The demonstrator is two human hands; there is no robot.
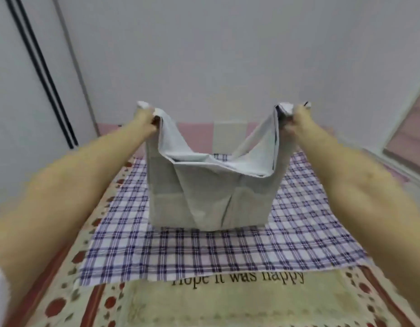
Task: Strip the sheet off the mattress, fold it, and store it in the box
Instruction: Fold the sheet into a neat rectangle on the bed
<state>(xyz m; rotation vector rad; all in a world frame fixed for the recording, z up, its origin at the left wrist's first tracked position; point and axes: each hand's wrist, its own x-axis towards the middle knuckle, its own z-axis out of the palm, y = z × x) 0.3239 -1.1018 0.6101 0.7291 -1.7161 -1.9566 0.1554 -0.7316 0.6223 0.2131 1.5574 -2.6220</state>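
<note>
Nearest lies the mattress (204, 303), under a cream, plush-looking cover with red dots, red stripes and printed lettering. On it the sheet (204, 251) lies flat as a broad rectangle: thin woven cloth in a purple-and-white check, its front edge fairly straight.

Standing on the middle of the sheet is the box (204, 197), a soft grey fabric one whose walls crease and sag inward (it looks collapsible). The left hand (146, 119) grips its left top corner and the right hand (298, 119) grips the right one, fingers curled round the cloth, both pulling up and apart.

The step in hand seems to be opening the box. The sheet spreads far wider than the box, so it probably needs more folds before it goes in, and the limp walls will want holding open.

Beyond are pink padding (197, 135) and a plain pale wall (227, 55).
</note>
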